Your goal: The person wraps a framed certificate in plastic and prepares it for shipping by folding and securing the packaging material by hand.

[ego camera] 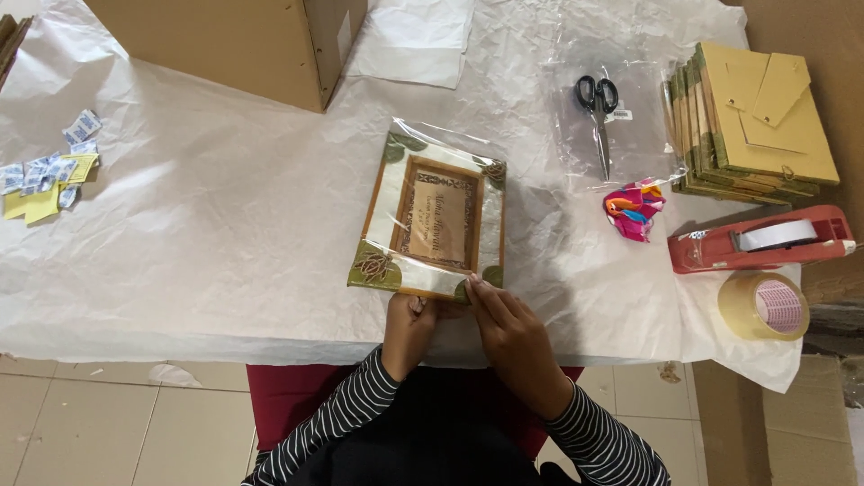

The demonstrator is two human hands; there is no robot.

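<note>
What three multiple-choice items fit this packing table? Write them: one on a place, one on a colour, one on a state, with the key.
1. Where do the scissors lie?
A. On clear plastic bags right of the picture frame
B. On the cardboard box
C. Under the tape dispenser

2. What colour is the tape dispenser?
A. Blue
B. Red
C. Green

3. In what state is the picture frame?
A. Bare on the paper
B. Standing upright
C. Lying flat inside a clear plastic sleeve

Key: 1 A, the black-handled scissors rest on the clear bags between the frame and the frame stack. 2 B, its body is red beside the roll of tan tape. 3 C, glossy plastic wraps the frame, and the left hand and right hand press at its near edge.
</note>
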